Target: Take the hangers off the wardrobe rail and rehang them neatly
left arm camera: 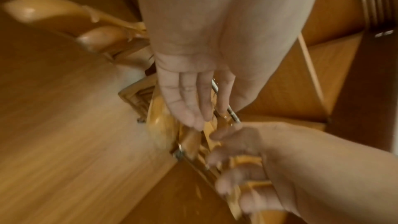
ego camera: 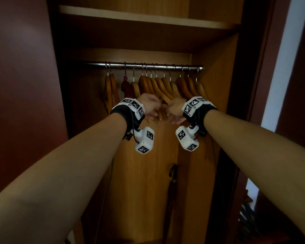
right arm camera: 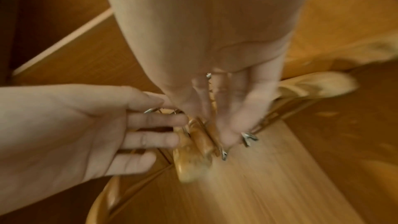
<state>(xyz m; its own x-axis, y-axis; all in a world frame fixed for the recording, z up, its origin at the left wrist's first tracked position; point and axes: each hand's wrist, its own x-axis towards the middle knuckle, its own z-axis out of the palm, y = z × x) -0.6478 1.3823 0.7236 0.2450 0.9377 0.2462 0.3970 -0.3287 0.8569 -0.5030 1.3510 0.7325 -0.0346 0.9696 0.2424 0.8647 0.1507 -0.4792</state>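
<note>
Several wooden hangers (ego camera: 164, 87) hang close together on the metal rail (ego camera: 144, 65) of an open wardrobe. A dark red hanger (ego camera: 126, 85) hangs left of them. My left hand (ego camera: 151, 106) and right hand (ego camera: 173, 110) reach in side by side at the lower ends of the middle hangers. In the left wrist view the left hand (left arm camera: 189, 101) has straight fingers lying against the hanger bunch (left arm camera: 159, 122). In the blurred right wrist view the right hand (right arm camera: 232, 117) has extended fingers touching a hanger end (right arm camera: 193, 151). Neither hand plainly grips anything.
Two more wooden hangers (ego camera: 111, 88) hang apart at the rail's left end. A shelf (ego camera: 139, 16) runs above the rail. The dark red door (ego camera: 21, 85) stands open on the left, the side panel (ego camera: 217, 76) on the right. A dark umbrella (ego camera: 171, 191) leans below.
</note>
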